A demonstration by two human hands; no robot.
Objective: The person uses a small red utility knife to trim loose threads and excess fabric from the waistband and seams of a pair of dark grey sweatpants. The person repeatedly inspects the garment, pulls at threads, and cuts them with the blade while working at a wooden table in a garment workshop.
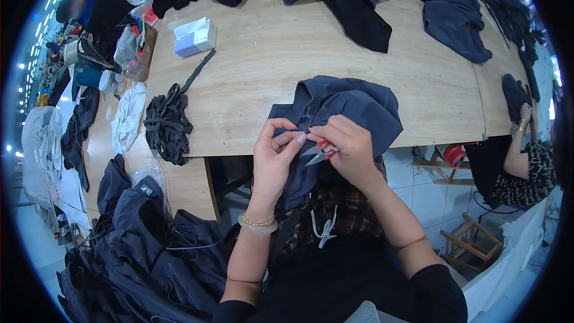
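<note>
A dark blue-grey garment (pixel 362 104) lies bunched at the table's near edge, its gathered, waistband-like part facing me and some cloth hanging over the edge. My left hand (pixel 276 152) is closed in a pinch at this part; what its fingertips hold is too small to make out. Tucked in my right hand (pixel 351 148) is a pair of thread snips (pixel 315 156) with red grips, the metal blades pointing left below the fingers. The right thumb and forefinger also meet the left fingertips in front of the cloth.
On the wooden table (pixel 239 72) lie a coil of black straps (pixel 168 122), a tissue box (pixel 195 37) and dark garments (pixel 341 0) along the far side. More dark clothes (pixel 149 251) are heaped at lower left. At right, another person's hand (pixel 525 112) touches dark cloth; a wooden stool (pixel 472 242) stands below.
</note>
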